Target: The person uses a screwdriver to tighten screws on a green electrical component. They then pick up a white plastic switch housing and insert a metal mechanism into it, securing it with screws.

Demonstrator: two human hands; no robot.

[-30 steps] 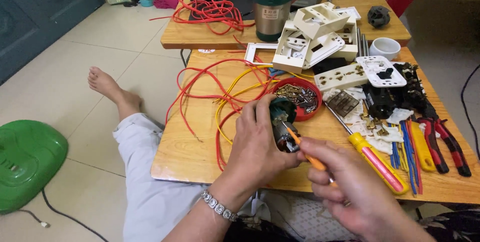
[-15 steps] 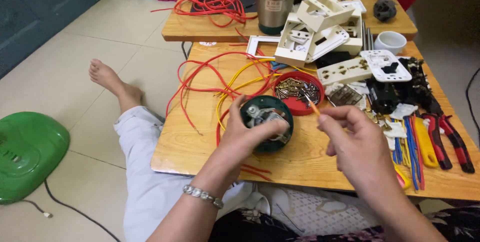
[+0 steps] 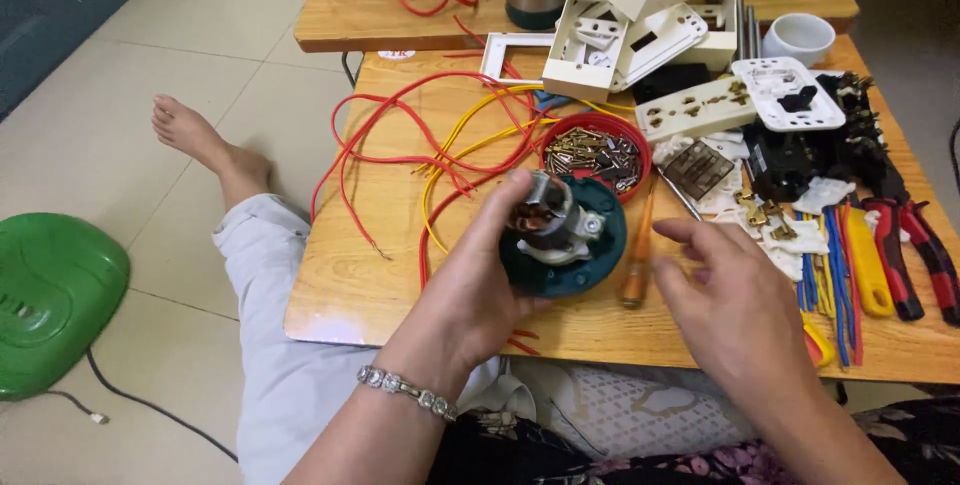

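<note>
The left hand (image 3: pixel 480 280) grasps the round dark-green plastic socket base (image 3: pixel 565 237) above the counter's near edge. The right hand (image 3: pixel 735 300), now released and empty, has laid the orange-handled screwdriver (image 3: pixel 637 263) on the wooden counter (image 3: pixel 340 275); fastening appears paused.

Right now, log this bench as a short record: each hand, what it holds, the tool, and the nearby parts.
left hand: grips a round dark green fitting, open side up, metal part showing inside
right hand: empty, fingers spread, beside the fitting
screwdriver: orange handle, lying on the wooden table between the hands
red bowl: holds screws, behind the fitting
wires: red and yellow, loose, left of the bowl
pliers: red handles, far right
</note>
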